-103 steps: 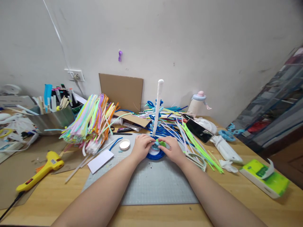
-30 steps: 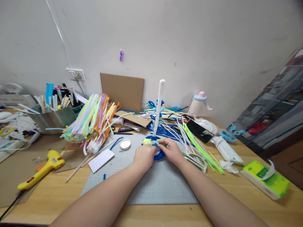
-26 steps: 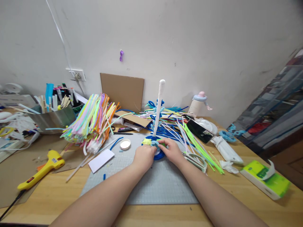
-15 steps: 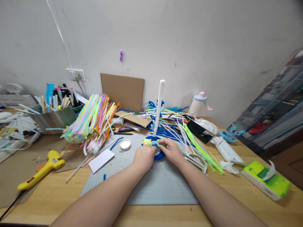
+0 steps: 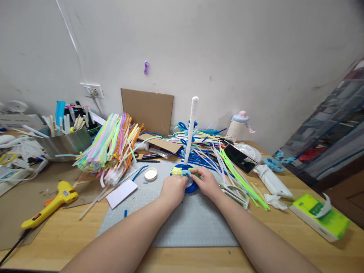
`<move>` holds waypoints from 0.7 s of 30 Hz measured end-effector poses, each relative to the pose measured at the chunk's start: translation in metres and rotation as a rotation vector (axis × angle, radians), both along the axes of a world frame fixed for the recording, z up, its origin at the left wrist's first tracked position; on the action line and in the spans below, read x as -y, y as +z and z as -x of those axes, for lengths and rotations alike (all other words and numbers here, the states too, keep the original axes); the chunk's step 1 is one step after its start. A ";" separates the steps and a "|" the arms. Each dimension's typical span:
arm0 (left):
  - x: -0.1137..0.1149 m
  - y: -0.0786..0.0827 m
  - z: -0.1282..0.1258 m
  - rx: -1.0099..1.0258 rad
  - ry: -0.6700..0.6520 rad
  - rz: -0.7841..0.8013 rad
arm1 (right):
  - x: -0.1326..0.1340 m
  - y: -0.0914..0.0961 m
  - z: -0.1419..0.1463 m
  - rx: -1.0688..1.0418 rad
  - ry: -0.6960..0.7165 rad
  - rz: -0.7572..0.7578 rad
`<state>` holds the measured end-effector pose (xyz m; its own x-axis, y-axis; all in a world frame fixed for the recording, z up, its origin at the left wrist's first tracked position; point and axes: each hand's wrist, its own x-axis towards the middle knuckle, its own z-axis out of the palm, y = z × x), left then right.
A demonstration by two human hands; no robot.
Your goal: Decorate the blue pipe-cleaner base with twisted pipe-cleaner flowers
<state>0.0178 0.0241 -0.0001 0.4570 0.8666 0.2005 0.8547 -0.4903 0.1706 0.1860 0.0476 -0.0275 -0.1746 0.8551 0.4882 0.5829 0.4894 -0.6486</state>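
Observation:
A round blue fuzzy base rests on the grey cutting mat, and a white fuzzy post rises from it, leaning slightly. At the front of the base is a light blue pipe-cleaner piece. My left hand is closed on its left side, fingertips partly hidden behind the knuckles. From the right, my right hand pinches the same piece with thumb and forefinger. A yellow fuzzy piece sits beside it on the base; a little green shows near my right fingers.
Scissors lie right of the base near loose pipe cleaners and a phone. Left are a small round lid, a white card, a pipe-cleaner bundle and a yellow glue gun. A tissue pack lies far right.

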 end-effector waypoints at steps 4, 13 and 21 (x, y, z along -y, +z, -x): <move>0.000 0.001 0.000 0.005 0.004 0.009 | 0.000 0.000 0.000 -0.004 -0.002 -0.001; 0.000 0.000 0.000 0.000 0.006 0.004 | 0.000 0.001 0.001 -0.001 -0.001 0.001; 0.000 0.002 0.000 -0.002 0.005 0.013 | 0.000 0.000 0.000 -0.003 -0.004 -0.001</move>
